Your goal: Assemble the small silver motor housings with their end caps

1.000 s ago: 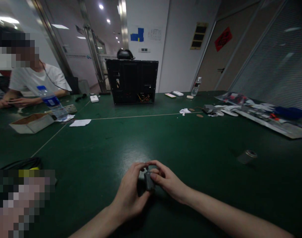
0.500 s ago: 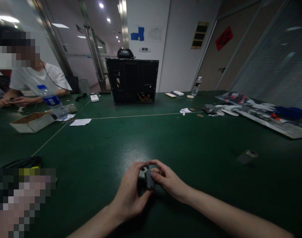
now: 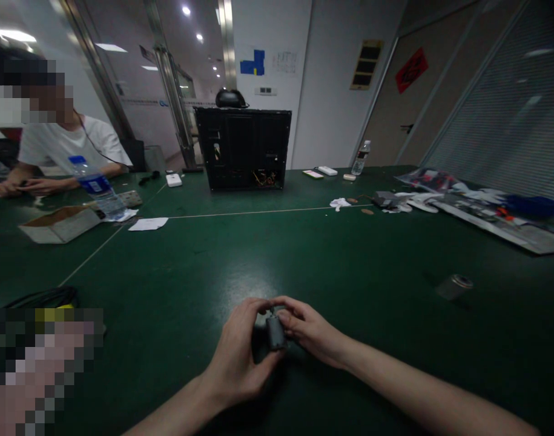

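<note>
Both of my hands meet low in the middle of the view, over the dark green table (image 3: 349, 260). Between them stands a small grey metal cylinder (image 3: 275, 332), like a little motor, with a thin pin at its top. My left hand (image 3: 240, 357) curls round its left side, the thumb near the base. My right hand (image 3: 309, 330) pinches the upper end with fingertips and thumb. A second grey cylinder (image 3: 453, 286) lies on its side on the table to the right, well away from both hands.
A black open computer case (image 3: 243, 148) stands at the far middle. A person in a white shirt (image 3: 68, 148) sits at the far left, behind a water bottle (image 3: 96, 189) and a cardboard box (image 3: 61, 224). Papers and flat parts (image 3: 476, 209) cover the right side. A black cable (image 3: 40, 298) lies left.
Almost nothing differs. My hands and the grey cylinder have sunk slightly in the view, and the grip is the same.
</note>
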Available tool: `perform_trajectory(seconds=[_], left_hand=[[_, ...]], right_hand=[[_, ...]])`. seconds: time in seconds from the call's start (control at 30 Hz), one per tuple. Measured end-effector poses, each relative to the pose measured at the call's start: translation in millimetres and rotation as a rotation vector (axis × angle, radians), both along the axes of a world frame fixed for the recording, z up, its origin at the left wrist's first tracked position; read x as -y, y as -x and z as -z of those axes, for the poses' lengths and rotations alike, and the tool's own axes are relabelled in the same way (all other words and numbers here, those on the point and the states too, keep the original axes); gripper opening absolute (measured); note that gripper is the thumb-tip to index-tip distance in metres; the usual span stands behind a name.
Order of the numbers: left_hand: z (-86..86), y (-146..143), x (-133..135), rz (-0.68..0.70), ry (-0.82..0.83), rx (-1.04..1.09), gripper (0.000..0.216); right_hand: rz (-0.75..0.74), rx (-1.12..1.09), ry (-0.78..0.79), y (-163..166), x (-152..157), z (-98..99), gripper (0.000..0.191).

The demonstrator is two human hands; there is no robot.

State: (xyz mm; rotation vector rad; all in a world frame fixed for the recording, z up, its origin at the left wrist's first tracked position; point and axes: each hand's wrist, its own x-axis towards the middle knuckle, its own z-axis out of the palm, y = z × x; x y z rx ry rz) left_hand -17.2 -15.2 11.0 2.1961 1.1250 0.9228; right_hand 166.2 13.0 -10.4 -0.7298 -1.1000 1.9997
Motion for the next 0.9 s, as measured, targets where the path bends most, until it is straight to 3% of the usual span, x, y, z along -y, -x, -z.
perform_trajectory(seconds=[0.63,0.9], left_hand=[[-5.3,1.0,1.0,0.028,-0.038,-0.016,0.055],[-3.0,1.7,3.2,0.012,-0.038,-0.03,0.056]], right_hand=[[-0.148,-0.114,-0.02,-3.9,-0.5,-3.0,0.049],[-0.078,-0.041,-0.014,-2.3,-0.1,-3.1,0.056]])
